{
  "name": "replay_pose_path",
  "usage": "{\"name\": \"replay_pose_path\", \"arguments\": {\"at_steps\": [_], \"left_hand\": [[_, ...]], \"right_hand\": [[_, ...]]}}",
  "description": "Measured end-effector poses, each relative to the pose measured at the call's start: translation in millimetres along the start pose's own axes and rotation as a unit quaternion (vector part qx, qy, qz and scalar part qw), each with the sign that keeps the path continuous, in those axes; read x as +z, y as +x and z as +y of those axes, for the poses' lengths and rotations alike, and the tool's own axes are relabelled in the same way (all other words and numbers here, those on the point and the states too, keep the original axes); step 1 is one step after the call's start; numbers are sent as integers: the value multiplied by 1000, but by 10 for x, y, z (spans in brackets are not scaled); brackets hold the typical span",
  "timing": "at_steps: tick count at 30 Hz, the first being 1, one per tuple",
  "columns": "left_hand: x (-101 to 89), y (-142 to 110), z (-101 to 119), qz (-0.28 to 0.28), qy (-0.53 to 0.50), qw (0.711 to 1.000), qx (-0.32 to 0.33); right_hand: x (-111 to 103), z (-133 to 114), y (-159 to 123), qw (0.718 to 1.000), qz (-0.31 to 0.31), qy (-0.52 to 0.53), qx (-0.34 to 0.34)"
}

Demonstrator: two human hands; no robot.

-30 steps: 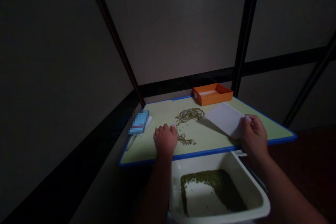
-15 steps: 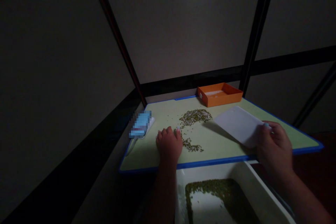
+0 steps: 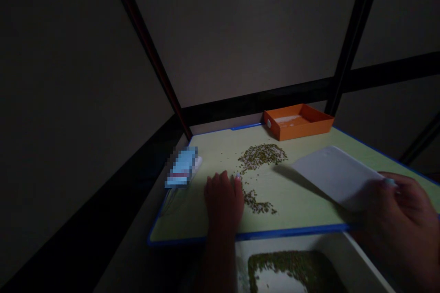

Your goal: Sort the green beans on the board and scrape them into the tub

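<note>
My left hand lies palm down on the pale green tabletop, its thumb apart from the other fingers and nothing seen in it. Just right of the thumb is a small scatter of greenish seeds or grains. A larger patch of the same grains, mixed with whitish ones, spreads farther back. My right hand pinches the near right end of a thin, stiff white sheet between thumb and fingers. Tilted, the sheet hangs above the table at the right and casts a shadow toward the grains.
An orange tray with some whitish matter stands at the back right. Below the blue front edge is a white bin holding many green grains. A pixelated light-blue object sits at the left edge, against dark walls.
The view has shifted, with the table appearing nearer. My right hand and the white sheet appear farther right. My left hand stays beside the grains.
</note>
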State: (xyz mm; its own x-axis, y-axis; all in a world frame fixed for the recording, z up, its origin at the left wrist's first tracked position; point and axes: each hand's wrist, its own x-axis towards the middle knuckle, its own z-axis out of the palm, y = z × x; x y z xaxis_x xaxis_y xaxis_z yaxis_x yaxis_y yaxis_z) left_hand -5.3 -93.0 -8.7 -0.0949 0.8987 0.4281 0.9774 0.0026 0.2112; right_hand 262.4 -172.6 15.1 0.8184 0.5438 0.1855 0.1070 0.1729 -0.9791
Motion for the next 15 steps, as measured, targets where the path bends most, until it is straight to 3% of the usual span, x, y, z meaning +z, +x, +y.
{"name": "replay_pose_path", "arguments": {"at_steps": [15], "left_hand": [[-22,1,-17,-16,3,1000,4]], "right_hand": [[-15,78,13,999,-3,0,-38]]}}
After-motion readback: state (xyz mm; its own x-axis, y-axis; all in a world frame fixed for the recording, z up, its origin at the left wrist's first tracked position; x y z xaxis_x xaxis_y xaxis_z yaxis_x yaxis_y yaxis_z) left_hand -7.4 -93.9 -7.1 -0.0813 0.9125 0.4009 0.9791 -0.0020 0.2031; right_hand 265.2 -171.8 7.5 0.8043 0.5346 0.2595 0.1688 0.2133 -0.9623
